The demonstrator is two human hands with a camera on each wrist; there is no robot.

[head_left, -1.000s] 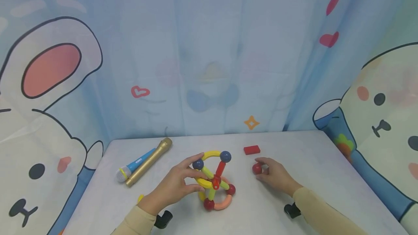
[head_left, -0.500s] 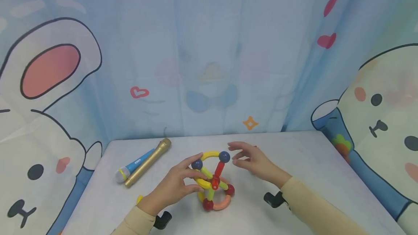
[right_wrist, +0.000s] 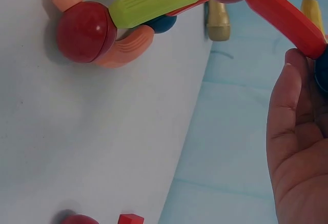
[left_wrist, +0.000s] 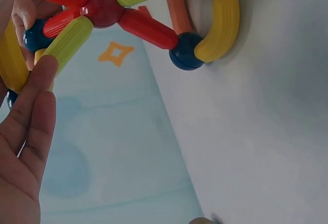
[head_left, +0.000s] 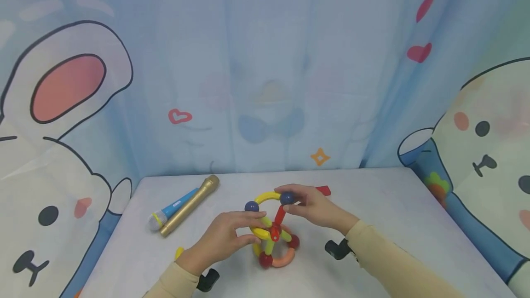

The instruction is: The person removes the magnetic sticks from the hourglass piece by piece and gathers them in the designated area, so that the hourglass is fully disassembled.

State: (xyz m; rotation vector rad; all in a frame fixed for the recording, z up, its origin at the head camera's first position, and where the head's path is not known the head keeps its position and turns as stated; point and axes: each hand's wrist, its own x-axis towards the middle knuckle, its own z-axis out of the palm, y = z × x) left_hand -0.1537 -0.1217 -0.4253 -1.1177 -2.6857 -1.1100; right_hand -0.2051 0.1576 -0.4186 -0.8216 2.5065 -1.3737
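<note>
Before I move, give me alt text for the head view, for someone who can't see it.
A person's left grip holds a ball-and-rod construction toy on a white table, while the right grip pinches its upper-right blue ball. A blue microphone and gold stick lie at left; a red block lies partly hidden behind the right grip.

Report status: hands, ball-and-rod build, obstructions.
Left hand gripping curved yellow rod; right hand pinching a blue ball. Build standing on table. Red block beyond right hand, apparently not in the way.
</note>
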